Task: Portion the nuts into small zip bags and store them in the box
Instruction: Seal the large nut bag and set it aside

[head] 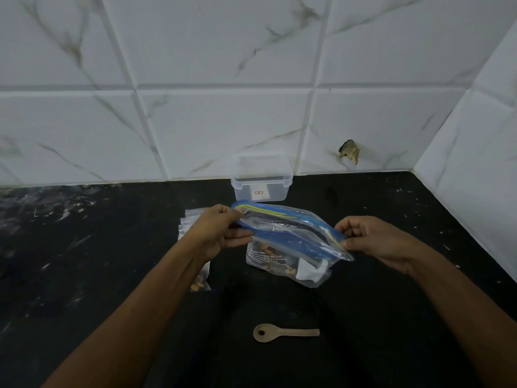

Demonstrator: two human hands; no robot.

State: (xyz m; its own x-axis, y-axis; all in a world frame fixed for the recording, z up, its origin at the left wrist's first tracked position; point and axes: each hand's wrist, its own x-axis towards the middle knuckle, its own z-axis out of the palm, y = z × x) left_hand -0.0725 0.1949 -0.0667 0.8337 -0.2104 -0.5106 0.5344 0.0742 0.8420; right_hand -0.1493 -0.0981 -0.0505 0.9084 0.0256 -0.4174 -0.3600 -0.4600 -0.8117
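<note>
A wooden spoon (282, 332) is being left lying near the worktop (112, 275) front edge. Mid-worktop, the large zip bag (291, 242) of nuts is being pinched at its blue top by the left hand (221, 231) and right hand (372, 242), both grips closed on it. The clear box (261, 177) is being kept at the back edge.

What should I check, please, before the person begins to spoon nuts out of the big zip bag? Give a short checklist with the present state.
1. Big zip bag held at both ends of its blue zip: ok, left hand and right hand pinch it.
2. Bag mouth open: ok, the zip strips stand apart.
3. Nuts remain inside: ok, some show low in the bag.
4. Wooden spoon within reach: ok, it lies on the countertop, held by no hand.
5. Small zip bags ready: ok, a stack lies behind the left hand.
6. Clear box open: ok, no lid on it.
</note>
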